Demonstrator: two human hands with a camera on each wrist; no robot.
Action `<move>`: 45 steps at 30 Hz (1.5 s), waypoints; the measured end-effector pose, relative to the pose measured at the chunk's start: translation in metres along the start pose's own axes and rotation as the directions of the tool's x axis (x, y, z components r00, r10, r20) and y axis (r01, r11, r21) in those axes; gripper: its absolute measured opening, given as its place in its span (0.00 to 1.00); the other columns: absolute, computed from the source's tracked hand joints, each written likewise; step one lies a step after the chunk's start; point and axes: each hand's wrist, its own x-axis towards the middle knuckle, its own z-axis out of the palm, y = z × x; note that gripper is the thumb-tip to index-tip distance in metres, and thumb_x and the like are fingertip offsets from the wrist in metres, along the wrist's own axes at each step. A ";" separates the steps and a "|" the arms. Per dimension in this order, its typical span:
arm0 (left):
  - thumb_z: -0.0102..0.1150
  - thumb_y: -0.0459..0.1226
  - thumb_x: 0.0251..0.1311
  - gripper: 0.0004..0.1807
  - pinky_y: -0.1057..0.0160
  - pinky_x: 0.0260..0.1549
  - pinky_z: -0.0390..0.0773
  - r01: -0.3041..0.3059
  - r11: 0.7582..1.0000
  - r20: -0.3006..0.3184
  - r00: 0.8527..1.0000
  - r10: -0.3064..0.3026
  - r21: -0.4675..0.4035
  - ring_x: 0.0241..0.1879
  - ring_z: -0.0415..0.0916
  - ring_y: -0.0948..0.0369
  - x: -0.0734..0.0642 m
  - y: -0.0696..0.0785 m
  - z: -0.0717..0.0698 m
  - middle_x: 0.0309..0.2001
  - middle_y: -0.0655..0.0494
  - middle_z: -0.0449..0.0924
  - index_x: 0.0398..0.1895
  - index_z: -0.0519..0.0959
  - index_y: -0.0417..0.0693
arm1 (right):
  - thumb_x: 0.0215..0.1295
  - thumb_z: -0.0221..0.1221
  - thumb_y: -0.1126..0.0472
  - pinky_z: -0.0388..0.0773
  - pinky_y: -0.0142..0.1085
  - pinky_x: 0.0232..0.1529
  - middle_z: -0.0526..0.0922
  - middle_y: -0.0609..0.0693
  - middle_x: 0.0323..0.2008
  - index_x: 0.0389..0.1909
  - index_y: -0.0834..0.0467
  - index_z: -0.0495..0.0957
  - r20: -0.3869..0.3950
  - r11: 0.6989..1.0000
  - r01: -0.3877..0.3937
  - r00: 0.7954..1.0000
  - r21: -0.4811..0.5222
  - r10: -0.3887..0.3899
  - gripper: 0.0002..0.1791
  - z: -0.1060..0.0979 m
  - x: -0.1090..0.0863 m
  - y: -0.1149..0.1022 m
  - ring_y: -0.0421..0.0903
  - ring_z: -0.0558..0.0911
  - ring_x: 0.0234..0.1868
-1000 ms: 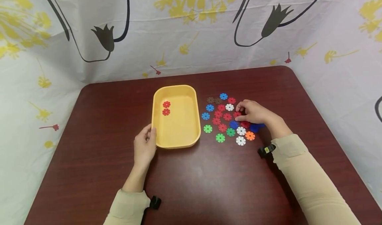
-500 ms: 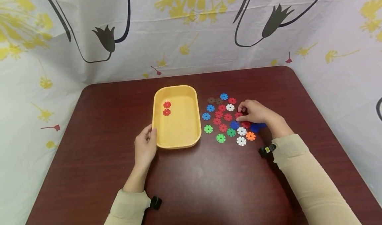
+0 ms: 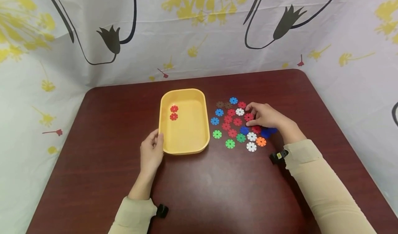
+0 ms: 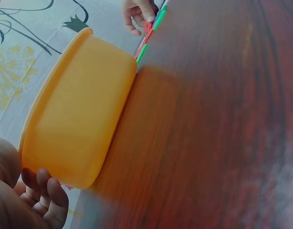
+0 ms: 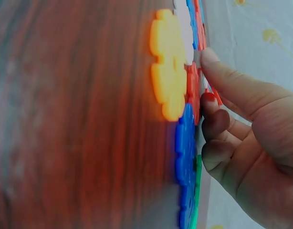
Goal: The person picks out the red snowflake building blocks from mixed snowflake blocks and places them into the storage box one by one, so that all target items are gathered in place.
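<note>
My left hand (image 3: 151,151) grips the near left side of a yellow plastic tray (image 3: 186,134), thumb at the rim and fingers curled against the outer wall in the left wrist view. Two red notched discs (image 3: 173,116) lie inside the tray. To its right, my right hand (image 3: 265,116) is low over a spread of flat notched discs. Its thumb and forefinger are parted on either side of a red disc (image 3: 248,117), which shows whole between them. Blue discs (image 3: 265,133) are partly hidden under the palm.
The loose discs around the right hand include white (image 3: 251,146), orange (image 3: 261,142), green (image 3: 230,144), light blue (image 3: 215,121) and brown (image 3: 219,104) ones. All lie on a dark red-brown table (image 3: 199,192). Behind it hangs a patterned white cloth (image 3: 199,54).
The right forefinger has moved away from the thumb, so the gap around the red disc is wider and the disc shows more fully. The left hand and tray stay put.
</note>
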 end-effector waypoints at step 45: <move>0.54 0.39 0.74 0.17 0.70 0.16 0.62 0.007 1.000 0.001 1.000 -0.007 -0.010 0.17 0.61 0.65 0.001 0.001 0.000 0.20 0.54 0.70 0.59 0.81 0.39 | 0.63 0.70 0.53 0.74 0.37 0.34 0.79 0.51 0.34 0.51 0.60 0.81 -0.252 0.983 0.167 0.957 0.080 -0.142 0.20 -0.002 0.029 -0.057 0.47 0.75 0.32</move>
